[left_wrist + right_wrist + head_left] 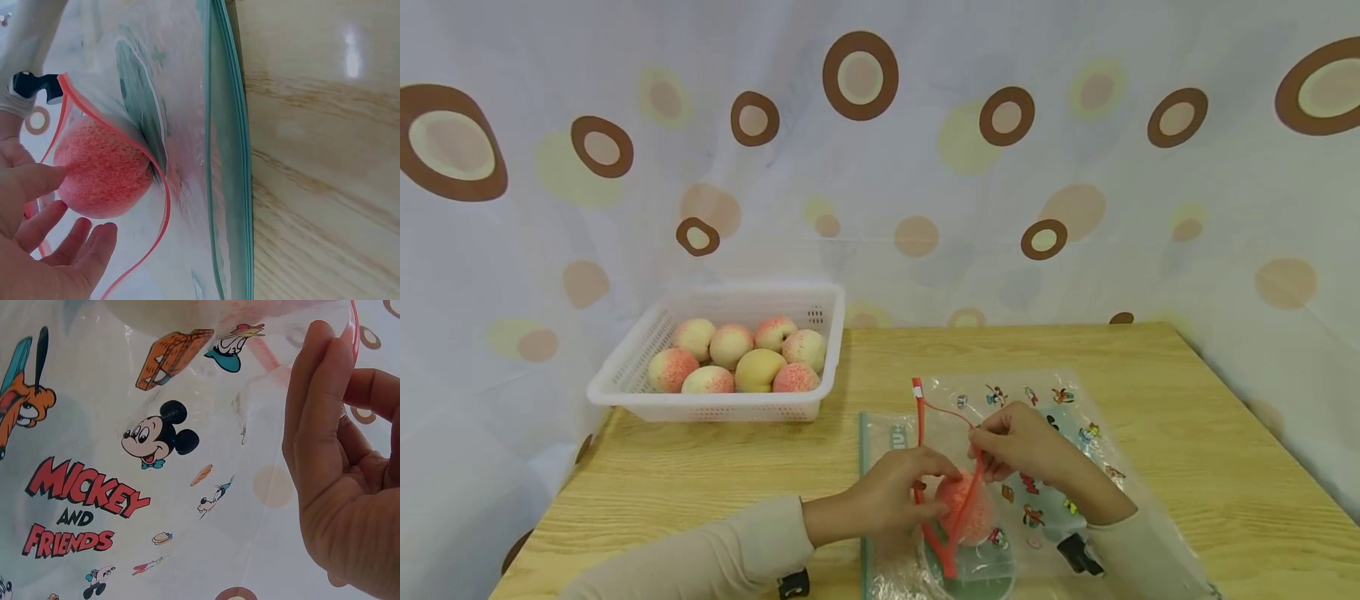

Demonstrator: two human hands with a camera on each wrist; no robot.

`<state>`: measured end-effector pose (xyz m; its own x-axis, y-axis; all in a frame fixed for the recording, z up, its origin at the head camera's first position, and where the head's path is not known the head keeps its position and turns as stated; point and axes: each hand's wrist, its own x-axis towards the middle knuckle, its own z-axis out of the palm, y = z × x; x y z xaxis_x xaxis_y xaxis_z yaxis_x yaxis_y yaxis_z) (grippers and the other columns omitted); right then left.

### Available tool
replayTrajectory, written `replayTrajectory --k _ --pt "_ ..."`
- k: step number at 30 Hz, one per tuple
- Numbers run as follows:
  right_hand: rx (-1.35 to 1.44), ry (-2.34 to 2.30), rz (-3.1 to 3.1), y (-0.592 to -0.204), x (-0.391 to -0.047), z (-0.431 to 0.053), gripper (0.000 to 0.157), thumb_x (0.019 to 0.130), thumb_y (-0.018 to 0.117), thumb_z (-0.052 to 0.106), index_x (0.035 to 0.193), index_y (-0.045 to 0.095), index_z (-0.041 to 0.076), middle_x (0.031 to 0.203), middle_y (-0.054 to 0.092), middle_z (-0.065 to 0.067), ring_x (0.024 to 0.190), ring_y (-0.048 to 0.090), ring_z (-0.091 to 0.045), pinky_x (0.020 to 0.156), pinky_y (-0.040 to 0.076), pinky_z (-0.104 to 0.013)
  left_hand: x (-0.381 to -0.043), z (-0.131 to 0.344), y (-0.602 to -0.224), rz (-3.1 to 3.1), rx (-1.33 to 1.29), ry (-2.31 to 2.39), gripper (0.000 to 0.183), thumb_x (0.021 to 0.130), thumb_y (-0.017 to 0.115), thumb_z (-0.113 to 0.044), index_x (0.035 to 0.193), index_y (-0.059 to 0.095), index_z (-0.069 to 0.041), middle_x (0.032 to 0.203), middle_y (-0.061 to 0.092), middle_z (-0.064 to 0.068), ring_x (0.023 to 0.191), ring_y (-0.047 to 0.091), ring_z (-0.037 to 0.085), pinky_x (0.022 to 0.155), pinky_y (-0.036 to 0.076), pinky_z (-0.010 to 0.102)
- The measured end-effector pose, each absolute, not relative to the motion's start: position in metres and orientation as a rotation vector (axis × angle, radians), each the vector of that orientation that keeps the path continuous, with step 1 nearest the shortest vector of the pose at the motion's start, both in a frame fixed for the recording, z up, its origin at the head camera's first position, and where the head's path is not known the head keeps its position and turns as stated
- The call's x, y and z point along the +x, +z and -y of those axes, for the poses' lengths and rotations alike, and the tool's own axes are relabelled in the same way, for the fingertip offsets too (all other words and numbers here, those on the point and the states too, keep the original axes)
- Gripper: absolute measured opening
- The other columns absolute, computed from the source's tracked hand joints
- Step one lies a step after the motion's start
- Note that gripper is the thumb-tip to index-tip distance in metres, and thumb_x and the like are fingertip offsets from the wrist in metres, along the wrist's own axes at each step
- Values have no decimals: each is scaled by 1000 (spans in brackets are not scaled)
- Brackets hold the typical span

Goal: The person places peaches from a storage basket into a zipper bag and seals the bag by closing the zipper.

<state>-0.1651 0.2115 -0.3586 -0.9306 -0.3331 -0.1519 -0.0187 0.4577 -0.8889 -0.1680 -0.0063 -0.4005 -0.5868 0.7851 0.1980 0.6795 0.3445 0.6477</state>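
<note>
A reddish-pink peach sits in the mouth of a clear zip bag with a red zip edge and cartoon prints. My left hand is at that mouth, its fingertips against the peach's near side. In the left wrist view the left fingers are spread and not wrapped round the fruit. On the other side of the opening, my right hand pinches the red zip edge between thumb and fingers. In the right wrist view the printed film hangs beside the right hand.
A white plastic basket with several peaches stands at the back left of the wooden table. Under the red-edged bag lies another clear bag with a teal zip edge. A patterned cloth hangs behind the table.
</note>
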Motion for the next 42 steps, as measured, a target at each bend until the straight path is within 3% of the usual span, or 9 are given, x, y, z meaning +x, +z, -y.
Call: replayTrajectory --k 5,9,18,23,27,36,42 --pt "-285 -1461 -2403 -359 -165 -211 30 94 54 12 76 67 -9 59 63 -5 54 63 -14 54 57 -31 -169 7 -400 -2450 1327 1027 32 87 70 -9 119 68 -12 109 64 3 79 60 9 64 45 9" --pt "-293 -1453 -2404 -358 -166 -211 30 94 54 12 75 67 -8 60 63 -5 54 63 -14 55 57 -32 -169 8 -399 -2448 1314 1018 32 88 69 -10 120 68 -12 109 64 2 76 59 7 64 45 10" --pt "-303 -1447 -2396 -359 -166 -212 29 94 53 12 75 68 -4 61 64 -6 55 63 -14 56 57 -32 -172 20 -388 -2453 1339 967 35 90 66 -15 125 63 -13 120 62 2 105 59 16 79 49 20" --pt "-297 -1456 -2379 -358 -165 -211 30 95 53 12 75 68 -4 61 65 -6 55 64 -14 58 58 -36 -183 37 -373 -2538 1320 1016 37 92 65 -19 128 60 -14 126 58 4 113 57 18 86 51 27" --pt "-306 -1459 -2391 -359 -165 -211 29 95 54 12 77 68 -5 62 65 -7 56 64 -16 58 58 -37 -202 57 -356 -2697 1333 1090 40 89 68 -16 128 60 -9 125 59 9 115 57 24 93 49 39" --pt "-286 -1470 -2393 -362 -167 -210 28 94 54 12 78 68 -5 62 65 -6 56 64 -16 58 58 -38 -256 122 -334 -3009 1003 987 47 87 70 -11 131 56 -3 131 52 20 119 50 37 92 46 52" --pt "-297 -1456 -2390 -363 -167 -210 30 96 54 15 80 68 -6 63 65 -7 57 64 -16 58 58 -37 -280 153 -342 -3085 737 723 51 88 65 -10 136 50 0 133 45 30 118 46 47 92 43 58"
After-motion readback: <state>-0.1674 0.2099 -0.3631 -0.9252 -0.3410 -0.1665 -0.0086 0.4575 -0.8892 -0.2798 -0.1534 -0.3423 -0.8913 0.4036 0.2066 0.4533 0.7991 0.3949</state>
